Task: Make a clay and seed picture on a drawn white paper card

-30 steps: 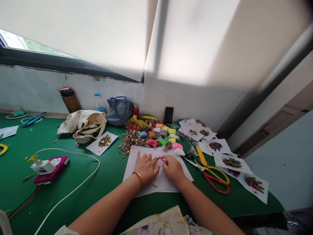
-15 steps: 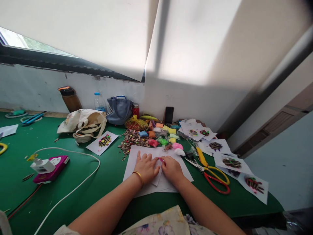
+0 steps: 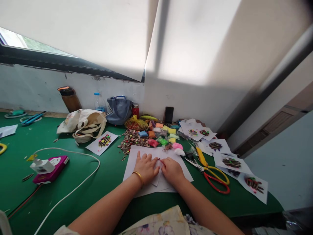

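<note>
My left hand (image 3: 146, 168), a gold bangle (image 3: 138, 179) at its wrist, lay open and flat on a stack of white paper sheets (image 3: 156, 184) at twelve o'clock, fingers spread, pressing down beside a narrow folded white paper flap (image 3: 157, 174). My right hand (image 3: 172, 171) was curled just beside it, fingertips near the flap's upper edge. A tiny pink tip (image 3: 158, 159) showed there, but I could not tell whether I gripped it. Beyond the paper, at eleven o'clock, lay a rough heap of striped sunflower seeds (image 3: 132, 141); at twelve, soft bright modelling clay in small clear bags (image 3: 156, 134). At two o'clock rested steel scissors with yellow and red looped handles (image 3: 215, 179), beside white cards printed with seed pictures (image 3: 231, 163).
</note>
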`<action>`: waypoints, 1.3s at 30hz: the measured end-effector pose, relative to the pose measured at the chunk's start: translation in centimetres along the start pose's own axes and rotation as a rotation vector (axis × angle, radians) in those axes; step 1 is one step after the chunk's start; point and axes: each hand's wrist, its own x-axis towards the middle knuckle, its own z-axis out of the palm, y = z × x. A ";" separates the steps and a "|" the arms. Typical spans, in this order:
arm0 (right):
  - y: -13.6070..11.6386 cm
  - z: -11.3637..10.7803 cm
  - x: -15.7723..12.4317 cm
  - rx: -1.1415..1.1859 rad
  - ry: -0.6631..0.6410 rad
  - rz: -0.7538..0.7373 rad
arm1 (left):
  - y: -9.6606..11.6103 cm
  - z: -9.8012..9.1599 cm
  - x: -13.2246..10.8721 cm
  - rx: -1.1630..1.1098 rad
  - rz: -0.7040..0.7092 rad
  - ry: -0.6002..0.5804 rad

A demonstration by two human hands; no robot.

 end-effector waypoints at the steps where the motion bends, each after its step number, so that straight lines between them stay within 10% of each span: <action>1: 0.1 0.0 -0.3 0.017 0.016 -0.001 | 0.0 0.0 0.0 -0.005 0.000 -0.001; 12: 4.4 -1.2 -0.5 -0.219 0.170 0.037 | -0.2 -0.5 -0.3 -0.039 0.014 -0.004; 39: 2.0 -0.3 1.1 -0.007 0.125 -0.159 | -0.2 -0.7 -0.3 -0.021 0.002 0.008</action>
